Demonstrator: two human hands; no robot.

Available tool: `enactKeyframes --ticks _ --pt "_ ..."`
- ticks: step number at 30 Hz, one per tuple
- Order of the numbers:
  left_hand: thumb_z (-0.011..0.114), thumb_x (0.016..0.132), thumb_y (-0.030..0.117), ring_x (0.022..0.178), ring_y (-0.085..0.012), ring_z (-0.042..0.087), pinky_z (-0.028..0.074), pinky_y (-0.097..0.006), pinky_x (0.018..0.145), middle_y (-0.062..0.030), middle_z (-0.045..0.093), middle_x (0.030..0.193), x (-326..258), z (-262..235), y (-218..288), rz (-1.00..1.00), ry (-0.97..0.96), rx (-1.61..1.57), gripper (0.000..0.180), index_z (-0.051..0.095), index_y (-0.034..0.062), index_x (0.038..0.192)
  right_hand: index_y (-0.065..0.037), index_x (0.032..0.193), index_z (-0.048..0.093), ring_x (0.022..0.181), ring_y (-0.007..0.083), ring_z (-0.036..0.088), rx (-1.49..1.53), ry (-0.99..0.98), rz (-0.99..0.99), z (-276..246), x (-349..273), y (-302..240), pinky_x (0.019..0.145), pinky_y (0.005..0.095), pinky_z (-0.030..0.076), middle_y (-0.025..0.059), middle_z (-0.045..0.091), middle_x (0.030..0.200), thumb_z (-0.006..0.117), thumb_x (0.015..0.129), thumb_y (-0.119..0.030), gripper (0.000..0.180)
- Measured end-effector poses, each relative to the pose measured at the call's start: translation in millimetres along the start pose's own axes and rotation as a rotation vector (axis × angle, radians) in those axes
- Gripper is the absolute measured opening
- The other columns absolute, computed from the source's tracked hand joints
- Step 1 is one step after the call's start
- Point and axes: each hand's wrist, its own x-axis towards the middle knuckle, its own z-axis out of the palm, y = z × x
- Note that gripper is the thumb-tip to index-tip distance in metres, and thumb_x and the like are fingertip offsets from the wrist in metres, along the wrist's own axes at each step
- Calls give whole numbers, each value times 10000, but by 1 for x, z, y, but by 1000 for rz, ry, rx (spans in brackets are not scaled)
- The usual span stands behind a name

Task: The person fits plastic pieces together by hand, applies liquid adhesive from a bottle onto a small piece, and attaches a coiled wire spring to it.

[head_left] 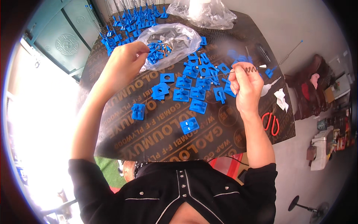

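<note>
My right hand is closed on a dark coil spring. The spring's straight wire end points left over several blue plastic bases. At the left rim of a clear plastic bag, my left hand has its thumb and fingers pinched together. What they hold, if anything, cannot be made out. Small blue pieces and brass-coloured pins lie inside the bag, right beside those fingertips. Flat blue square plates with round holes lie between the two hands.
Many blue bases with upright springs crowd the far left of the dark plywood table. Red-handled scissors, a crumpled tissue and a white nozzle bottle lie at the right. Another plastic bag stands at the back.
</note>
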Motion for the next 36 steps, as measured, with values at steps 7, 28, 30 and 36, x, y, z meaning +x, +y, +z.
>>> enactKeyframes --ticks 7,28,30,36 --pt "573 823 96 796 -350 646 502 -396 734 -216 653 814 16 18 -6 67 -25 8 171 658 -35 891 -29 902 601 524 26 446 6 6 9 -2 -1 0 446 179 331 27 587 690 566 920 -90 73" --pt "591 835 139 690 -258 652 493 -338 661 -179 664 768 3 -4 6 -64 -47 -55 198 654 -40 893 64 1009 608 592 73 532 -582 -416 306 -8 0 -19 546 253 448 33 594 666 647 883 -155 256" --pt "590 837 140 689 -259 651 494 -339 662 -179 663 765 2 -5 4 -66 -53 -62 199 654 -40 891 89 1064 585 662 240 635 -868 -440 225 -6 -9 -15 607 344 485 168 643 736 677 840 -172 356" --pt "588 837 146 697 -264 656 497 -343 662 -177 663 760 3 -7 1 -52 -51 -63 201 658 -35 888 89 1177 424 773 419 636 -1221 -487 40 -4 -28 -4 671 472 509 280 624 745 661 840 -176 490"
